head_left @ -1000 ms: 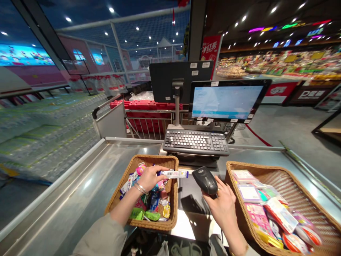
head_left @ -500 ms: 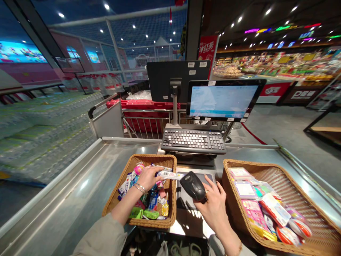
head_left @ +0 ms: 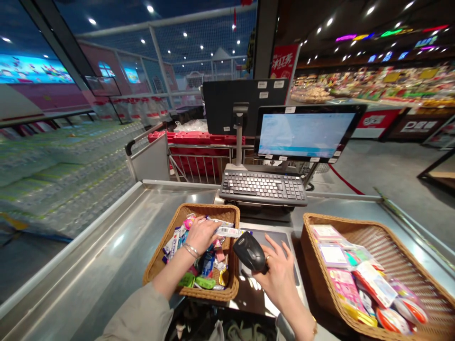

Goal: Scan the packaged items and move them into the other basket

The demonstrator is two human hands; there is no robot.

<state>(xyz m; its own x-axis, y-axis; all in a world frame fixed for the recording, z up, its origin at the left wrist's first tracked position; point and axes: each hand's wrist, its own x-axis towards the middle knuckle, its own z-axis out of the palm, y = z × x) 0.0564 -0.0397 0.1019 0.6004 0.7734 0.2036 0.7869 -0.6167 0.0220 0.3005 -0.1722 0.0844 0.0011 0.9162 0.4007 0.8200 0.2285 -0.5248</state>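
Note:
In the head view, my left hand (head_left: 202, 237) is closed on a slim white packet (head_left: 229, 231) with a barcode on its upper face. It holds the packet over the right rim of the left wicker basket (head_left: 232, 272). A black handheld barcode scanner (head_left: 250, 253) is in my right hand (head_left: 280, 274), its head just in front of the packet. Some right-hand fingers stretch outward while the rest hold the scanner. Beneath my left hand, small packaged goods fill the basket, among them green packs (head_left: 205, 283) and a pink item (head_left: 189, 221).
To the right, another wicker basket (head_left: 309, 251) holds boxes and red-and-white packs (head_left: 393, 321). Behind the hands stand a keyboard (head_left: 263, 187), a lit monitor (head_left: 305, 135) and a second screen's back (head_left: 227, 109). A metal counter (head_left: 117, 241) runs along the left, with stacked bottles (head_left: 71, 170) beyond.
The scanner has moved left with my right hand, closer to the packet and basket rim. My left hand still holds the packet in about the same place. The view has turned slightly left.

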